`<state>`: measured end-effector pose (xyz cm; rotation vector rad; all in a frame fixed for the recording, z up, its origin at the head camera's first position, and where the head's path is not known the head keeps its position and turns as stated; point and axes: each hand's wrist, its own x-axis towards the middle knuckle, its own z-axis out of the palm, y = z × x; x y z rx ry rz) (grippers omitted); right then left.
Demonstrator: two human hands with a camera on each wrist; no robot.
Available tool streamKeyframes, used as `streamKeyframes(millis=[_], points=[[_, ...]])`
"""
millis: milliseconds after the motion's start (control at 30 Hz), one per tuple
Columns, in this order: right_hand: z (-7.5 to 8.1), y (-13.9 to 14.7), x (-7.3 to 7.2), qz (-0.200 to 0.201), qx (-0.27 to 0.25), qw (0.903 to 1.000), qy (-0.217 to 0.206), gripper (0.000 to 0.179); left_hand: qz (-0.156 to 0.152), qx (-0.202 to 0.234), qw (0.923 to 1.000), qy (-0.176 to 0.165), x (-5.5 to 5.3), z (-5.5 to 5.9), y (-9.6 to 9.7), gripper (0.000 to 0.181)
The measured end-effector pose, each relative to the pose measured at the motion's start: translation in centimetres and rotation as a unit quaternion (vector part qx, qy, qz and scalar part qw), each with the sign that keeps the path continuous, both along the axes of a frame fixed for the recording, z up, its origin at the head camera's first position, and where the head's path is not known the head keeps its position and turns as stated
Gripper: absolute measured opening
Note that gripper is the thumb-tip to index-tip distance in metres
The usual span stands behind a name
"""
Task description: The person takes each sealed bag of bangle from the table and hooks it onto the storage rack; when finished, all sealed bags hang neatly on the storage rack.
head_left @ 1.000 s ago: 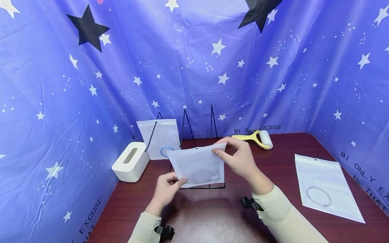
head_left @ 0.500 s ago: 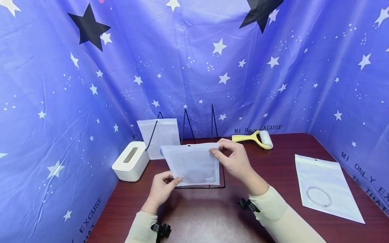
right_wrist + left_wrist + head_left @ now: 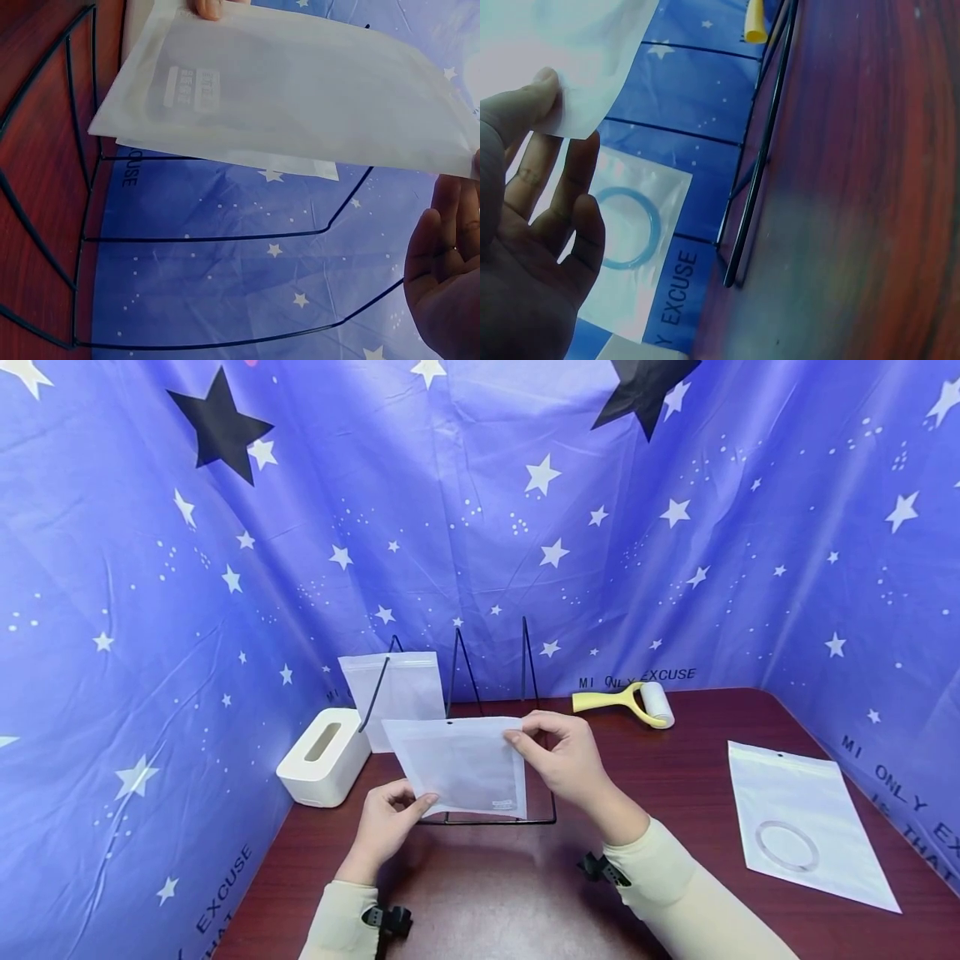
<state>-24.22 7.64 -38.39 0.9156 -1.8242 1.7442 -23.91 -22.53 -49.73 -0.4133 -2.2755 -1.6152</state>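
Note:
Both hands hold a white zip pouch (image 3: pixel 461 767) in front of a black wire rack (image 3: pixel 555 793). My left hand (image 3: pixel 386 822) pinches its lower left corner between thumb and fingers. At the upper right corner, my right hand (image 3: pixel 562 756) pinches the pouch with thumb and forefinger. Small pale print shows near the pouch's lower right in the head view. A second white pouch (image 3: pixel 397 693) stands upright in the rack's left slot; in the left wrist view a blue ring (image 3: pixel 656 225) shows through that pouch. The held pouch hides part of the rack.
A white tissue box (image 3: pixel 322 760) stands left of the rack. A yellow-handled roller (image 3: pixel 611 699) lies at the back right. Another white pouch with a ring outline (image 3: pixel 817 827) lies flat at the right. A blue star-patterned curtain (image 3: pixel 480 527) surrounds the dark red table (image 3: pixel 480 893).
Both hands have moved left with the pouch, which now overlaps more of the standing pouch and hides its blue ring in the head view. The rack and the other objects have stayed put.

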Motion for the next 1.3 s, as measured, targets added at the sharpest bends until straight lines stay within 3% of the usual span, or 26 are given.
streamKeyframes(millis=[233,467,567,867,900,1133,1300], points=[[-0.3,-0.6,-0.3,-0.025,0.011,0.9995,-0.013,0.012,-0.011,0.018,0.9998,0.002,1.2,1.9,0.1,0.009],[1.2,-1.1,0.9,-0.025,0.012,0.9993,-0.027,0.008,-0.022,0.006,0.9997,0.004,1.3,2.0,-0.3,0.014],[1.7,-1.1,1.3,-0.024,0.012,0.9991,-0.032,0.008,-0.032,0.002,0.9995,0.001,1.2,1.9,-0.5,0.010],[1.3,-1.1,1.0,-0.022,0.019,0.9986,-0.044,0.007,-0.058,-0.006,0.9982,-0.016,0.8,1.5,-0.7,0.008],[0.9,-1.1,0.6,-0.022,0.019,0.9986,-0.043,0.007,-0.057,-0.007,0.9982,-0.016,0.8,1.5,-0.7,0.009],[-0.8,-1.2,-1.2,-0.051,0.028,0.9971,-0.049,0.008,-0.029,-0.026,0.9991,-0.017,-1.1,-1.4,-1.8,0.004],[-1.5,-1.3,-2.4,-0.056,0.021,0.9963,-0.062,0.007,-0.010,-0.024,0.9997,0.001,-1.5,-1.5,-1.9,0.008]])
